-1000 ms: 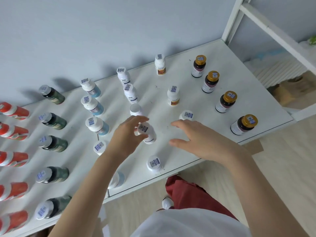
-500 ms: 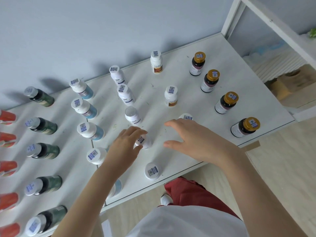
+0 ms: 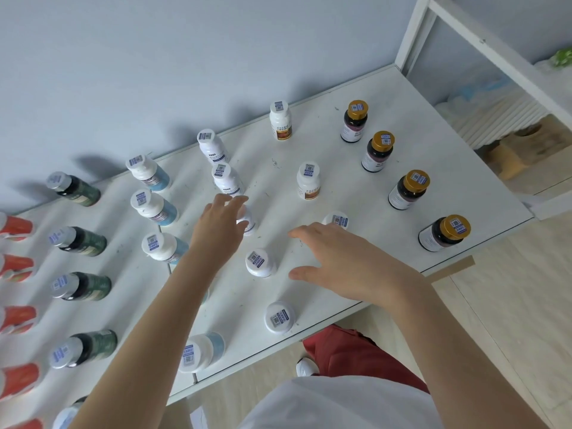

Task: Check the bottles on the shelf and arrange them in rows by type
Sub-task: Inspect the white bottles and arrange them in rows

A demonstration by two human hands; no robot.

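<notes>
Covering white bottle (image 3: 250,225) cap with left hand (image 3: 218,235), grip impossible to tell; hovering right hand (image 3: 343,263) over shelf (image 3: 356,187), fingers spread, holding nothing.

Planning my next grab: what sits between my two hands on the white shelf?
In the head view, one white-capped white bottle stands between the left hand and right hand.

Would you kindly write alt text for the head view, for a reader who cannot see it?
A person's left hand reaches a white bottle on a shelf, the right hand open beside it. Other bottles stand in rows by type.
</notes>
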